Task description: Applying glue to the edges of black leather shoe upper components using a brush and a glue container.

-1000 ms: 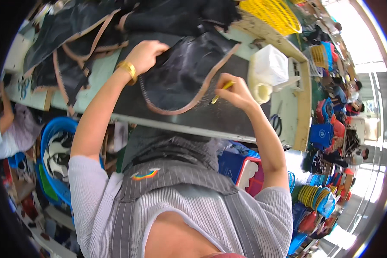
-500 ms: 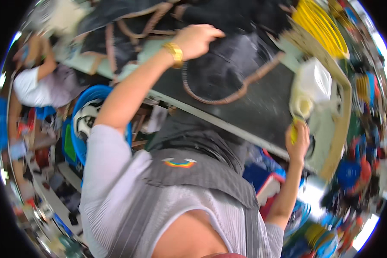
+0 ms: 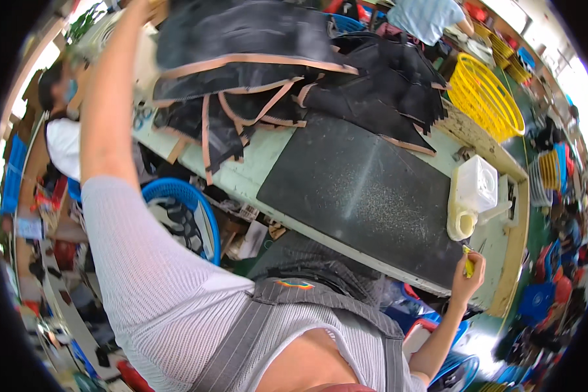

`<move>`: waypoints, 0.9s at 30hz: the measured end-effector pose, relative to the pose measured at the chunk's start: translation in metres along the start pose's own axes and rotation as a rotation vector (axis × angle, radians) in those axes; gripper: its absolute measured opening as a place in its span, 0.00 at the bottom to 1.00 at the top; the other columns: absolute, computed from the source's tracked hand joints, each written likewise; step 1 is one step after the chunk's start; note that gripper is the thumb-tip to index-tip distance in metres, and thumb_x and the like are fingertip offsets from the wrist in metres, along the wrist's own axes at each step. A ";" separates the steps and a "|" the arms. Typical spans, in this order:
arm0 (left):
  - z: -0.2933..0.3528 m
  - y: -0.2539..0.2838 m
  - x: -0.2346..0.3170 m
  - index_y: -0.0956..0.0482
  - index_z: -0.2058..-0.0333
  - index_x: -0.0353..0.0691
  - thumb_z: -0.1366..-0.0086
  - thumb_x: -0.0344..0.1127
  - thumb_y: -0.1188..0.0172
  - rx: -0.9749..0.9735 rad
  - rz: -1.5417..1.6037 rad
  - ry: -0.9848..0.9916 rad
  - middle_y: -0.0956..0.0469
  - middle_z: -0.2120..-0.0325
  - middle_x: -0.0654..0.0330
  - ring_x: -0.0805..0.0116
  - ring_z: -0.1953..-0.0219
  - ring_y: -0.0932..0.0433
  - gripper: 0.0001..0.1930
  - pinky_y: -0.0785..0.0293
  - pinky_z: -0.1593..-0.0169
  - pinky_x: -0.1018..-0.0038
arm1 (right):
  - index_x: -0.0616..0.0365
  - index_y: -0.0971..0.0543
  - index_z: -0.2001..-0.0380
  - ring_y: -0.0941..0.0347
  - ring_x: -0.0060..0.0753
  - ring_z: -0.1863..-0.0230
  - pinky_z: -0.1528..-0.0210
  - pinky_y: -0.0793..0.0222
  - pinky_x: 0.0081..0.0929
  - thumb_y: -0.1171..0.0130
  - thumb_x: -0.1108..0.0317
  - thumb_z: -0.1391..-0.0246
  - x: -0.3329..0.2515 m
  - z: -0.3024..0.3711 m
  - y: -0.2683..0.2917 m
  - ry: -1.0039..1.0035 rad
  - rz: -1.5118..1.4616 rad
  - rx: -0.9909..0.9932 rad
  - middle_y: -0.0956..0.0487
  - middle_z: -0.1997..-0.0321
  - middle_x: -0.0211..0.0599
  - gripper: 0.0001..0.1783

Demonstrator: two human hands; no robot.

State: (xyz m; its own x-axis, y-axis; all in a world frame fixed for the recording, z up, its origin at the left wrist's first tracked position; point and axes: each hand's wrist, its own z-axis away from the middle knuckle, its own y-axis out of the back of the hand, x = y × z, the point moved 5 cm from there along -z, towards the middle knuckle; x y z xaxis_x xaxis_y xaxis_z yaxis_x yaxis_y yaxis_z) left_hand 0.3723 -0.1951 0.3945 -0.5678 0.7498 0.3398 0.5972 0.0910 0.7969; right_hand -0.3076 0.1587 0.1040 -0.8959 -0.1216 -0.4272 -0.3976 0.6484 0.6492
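Observation:
My right hand point(image 3: 469, 281) is closed around a yellow-handled brush point(image 3: 469, 262) at the right end of the bench. The brush's dark end lies just below the round mouth of a cream-coloured pot point(image 3: 462, 225), and its bristles are too small to make out. A translucent white bottle point(image 3: 478, 183) stands against the pot. My left arm reaches far up and left, its hand beyond the top edge. Beside that arm lies a large black sheet piece point(image 3: 248, 39) with a tan edge. More black pieces point(image 3: 372, 91) with tan edging are heaped to its right.
A dark speckled board point(image 3: 366, 189) covers the middle of the pale green bench point(image 3: 225, 171). A raised wooden rim point(image 3: 517, 242) bounds its right end. A yellow basket point(image 3: 487, 98) stands beyond. Left of me is a blue basket point(image 3: 206, 219) holding dark pieces. Other people sit nearby.
My left hand has gone up and left out of view. The black piece that lay over the board is off it. My right hand still holds the brush by the pot.

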 end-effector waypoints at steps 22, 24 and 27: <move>-0.058 -0.366 0.082 0.23 0.59 0.40 0.43 0.29 0.45 -0.400 -0.057 0.291 0.23 0.67 0.64 0.78 0.65 0.26 0.12 0.31 0.57 0.80 | 0.66 0.29 0.75 0.30 0.25 0.68 0.62 0.34 0.20 0.47 0.81 0.53 -0.002 -0.014 -0.030 -0.371 -0.193 -0.120 0.24 0.69 0.39 0.01; -0.070 -0.334 0.138 0.22 0.68 0.34 0.44 0.29 0.47 -0.247 0.236 0.387 0.23 0.77 0.55 0.66 0.74 0.25 0.08 0.31 0.70 0.72 | 0.67 0.29 0.75 0.29 0.27 0.68 0.62 0.35 0.20 0.46 0.81 0.55 -0.010 -0.020 -0.042 -0.319 -0.255 -0.152 0.24 0.69 0.40 0.02; -0.028 -0.324 0.145 0.24 0.59 0.35 0.43 0.31 0.46 -0.310 0.316 0.283 0.25 0.59 0.61 0.76 0.58 0.28 0.13 0.34 0.52 0.79 | 0.67 0.29 0.75 0.29 0.29 0.69 0.64 0.34 0.21 0.45 0.82 0.59 -0.025 -0.019 -0.037 -0.155 -0.215 -0.161 0.25 0.70 0.42 0.04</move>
State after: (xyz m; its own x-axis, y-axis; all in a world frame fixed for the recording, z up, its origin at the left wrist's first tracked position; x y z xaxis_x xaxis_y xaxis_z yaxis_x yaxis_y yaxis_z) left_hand 0.0806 -0.1348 0.1996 -0.5440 0.4987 0.6748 0.5925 -0.3412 0.7297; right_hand -0.2737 0.1230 0.1028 -0.7515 -0.1189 -0.6489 -0.6124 0.4914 0.6192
